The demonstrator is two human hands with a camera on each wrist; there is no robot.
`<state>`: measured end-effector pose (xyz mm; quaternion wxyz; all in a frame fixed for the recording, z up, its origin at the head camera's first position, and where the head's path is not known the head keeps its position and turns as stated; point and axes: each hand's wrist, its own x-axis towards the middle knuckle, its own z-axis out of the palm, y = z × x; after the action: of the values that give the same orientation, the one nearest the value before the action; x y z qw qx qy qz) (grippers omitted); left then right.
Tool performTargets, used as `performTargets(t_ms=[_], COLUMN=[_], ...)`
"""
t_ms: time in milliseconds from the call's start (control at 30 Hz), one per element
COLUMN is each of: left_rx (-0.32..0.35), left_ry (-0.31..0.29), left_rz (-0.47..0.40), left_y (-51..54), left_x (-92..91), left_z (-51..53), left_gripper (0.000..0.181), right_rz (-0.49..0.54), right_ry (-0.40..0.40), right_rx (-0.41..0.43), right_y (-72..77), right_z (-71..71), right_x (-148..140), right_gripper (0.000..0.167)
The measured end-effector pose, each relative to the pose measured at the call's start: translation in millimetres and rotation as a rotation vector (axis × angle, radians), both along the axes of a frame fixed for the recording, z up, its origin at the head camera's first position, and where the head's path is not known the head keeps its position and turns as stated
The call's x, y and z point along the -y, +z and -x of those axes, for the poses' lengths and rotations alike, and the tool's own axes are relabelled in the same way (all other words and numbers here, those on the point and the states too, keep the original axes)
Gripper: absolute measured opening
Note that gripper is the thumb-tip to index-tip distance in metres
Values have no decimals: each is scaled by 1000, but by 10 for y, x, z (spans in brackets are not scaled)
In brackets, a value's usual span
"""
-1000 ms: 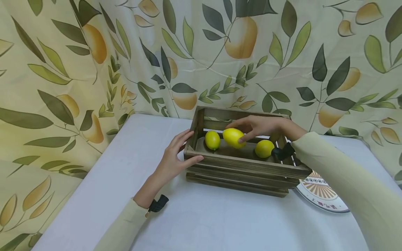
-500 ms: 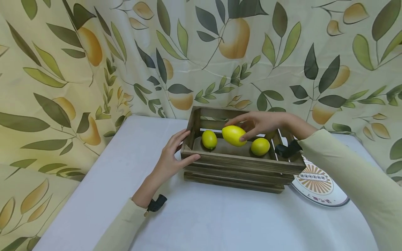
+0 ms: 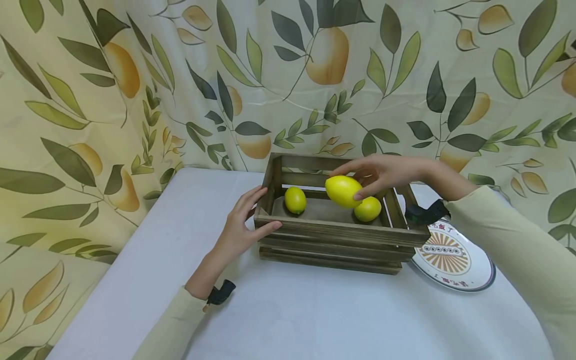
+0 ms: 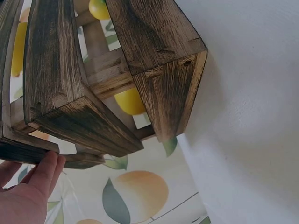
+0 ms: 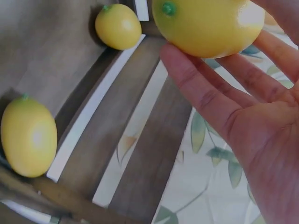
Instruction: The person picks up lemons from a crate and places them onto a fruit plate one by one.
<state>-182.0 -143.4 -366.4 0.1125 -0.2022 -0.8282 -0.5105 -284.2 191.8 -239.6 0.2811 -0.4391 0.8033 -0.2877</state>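
Note:
A slatted dark wooden crate (image 3: 328,230) stands on the white table. My left hand (image 3: 236,225) grips its left end, thumb on the front rim and fingers along the side board; in the left wrist view the fingers (image 4: 44,175) lie against the top slat. Above the crate's opening my right hand (image 3: 382,172) pinches a yellow lemon (image 3: 343,191) between thumb and fingers. Two more lemons lie on the crate floor: one at the left (image 3: 295,200), the other at the right (image 3: 368,210), partly behind the held one. The right wrist view shows the held lemon's green tip (image 5: 169,8).
A white plate (image 3: 479,265) with an orange sunburst pattern lies right of the crate, partly under the right forearm. Fruit-and-leaf patterned cloth (image 3: 288,75) hangs behind the table and along its left side. The white tabletop (image 3: 306,315) extends in front of the crate.
My right hand has lifted the lemon slightly and shifted it right relative to the crate. The left hand keeps its hold. The whole head view has drifted, and more of the plate shows.

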Motion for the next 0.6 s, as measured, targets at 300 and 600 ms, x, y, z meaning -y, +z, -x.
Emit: performTargets(t_ms=[300, 600], left_rx=[2, 2], left_ry=[-6, -7], left_rz=[2, 2], left_y=[-21, -12], left_x=[-5, -1], left_z=[-3, -2], left_gripper=[76, 77], right_rz=[59, 113], right_ry=[-44, -79], right_rx=[18, -184], right_y=[69, 230], right_z=[-119, -189], right_x=[-300, -634], right_gripper=[63, 62])
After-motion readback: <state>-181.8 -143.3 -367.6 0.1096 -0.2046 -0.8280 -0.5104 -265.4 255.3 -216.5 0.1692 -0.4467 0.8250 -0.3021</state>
